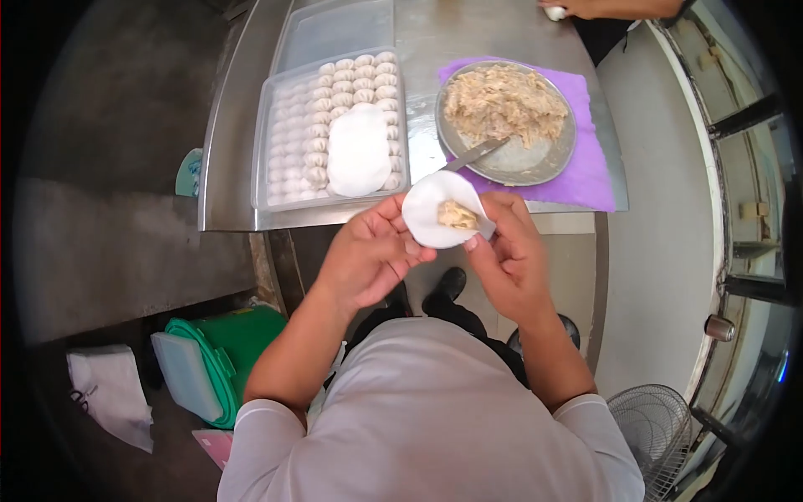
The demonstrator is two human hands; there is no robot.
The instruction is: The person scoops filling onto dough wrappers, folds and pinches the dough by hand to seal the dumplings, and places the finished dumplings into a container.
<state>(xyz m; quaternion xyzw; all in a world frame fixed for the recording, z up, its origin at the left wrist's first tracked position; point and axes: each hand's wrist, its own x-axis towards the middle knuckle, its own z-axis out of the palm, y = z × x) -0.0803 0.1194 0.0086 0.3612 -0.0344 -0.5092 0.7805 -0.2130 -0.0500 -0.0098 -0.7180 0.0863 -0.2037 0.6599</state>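
I see a white wrapper with beige filling. On my feed, the cloth is purple, the bin green.

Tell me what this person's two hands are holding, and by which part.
A wrapper with filling on it, held by its edges: left hand at the left, right hand at the right.

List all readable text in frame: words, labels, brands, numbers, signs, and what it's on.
No readable text.
Pink sheet, lower left: any print is too small to read.
Green-and-blue piece beside the table's left edge: pattern too small to tell if it's lettering.
Dumpling box, filling tray, white shirt: no text visible.
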